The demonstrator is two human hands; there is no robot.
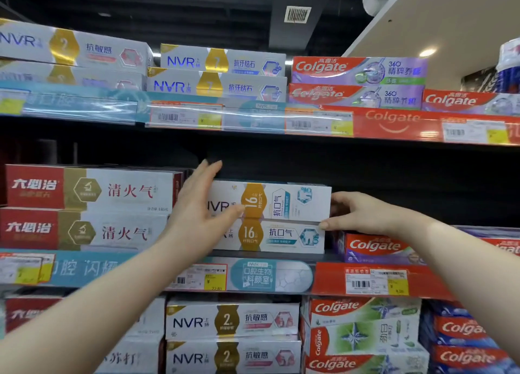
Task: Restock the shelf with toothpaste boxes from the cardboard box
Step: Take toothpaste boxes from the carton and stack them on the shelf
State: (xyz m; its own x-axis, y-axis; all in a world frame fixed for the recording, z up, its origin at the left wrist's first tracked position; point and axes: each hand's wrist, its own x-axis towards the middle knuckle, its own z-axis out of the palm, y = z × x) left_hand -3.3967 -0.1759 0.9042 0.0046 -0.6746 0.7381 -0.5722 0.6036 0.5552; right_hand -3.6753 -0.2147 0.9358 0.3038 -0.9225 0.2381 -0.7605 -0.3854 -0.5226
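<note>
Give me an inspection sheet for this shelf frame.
Surface: middle shelf, dark gap at right.
Job's things: two white NVR toothpaste boxes with gold "16" bands, upper stacked on lower; cardboard box not seen.
Clutter: red-and-white boxes at left, red Colgate box at right.
Hands: left hand flat on upper box's front; right hand at its right end.
Cables: nothing seen.
Surroundings: stocked shelves above and below, ceiling vent.

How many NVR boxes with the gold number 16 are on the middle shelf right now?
2, stacked. The upper NVR 16 box sits between the left hand and right hand; the lower NVR 16 box lies directly beneath. More may be hidden behind them.
</note>
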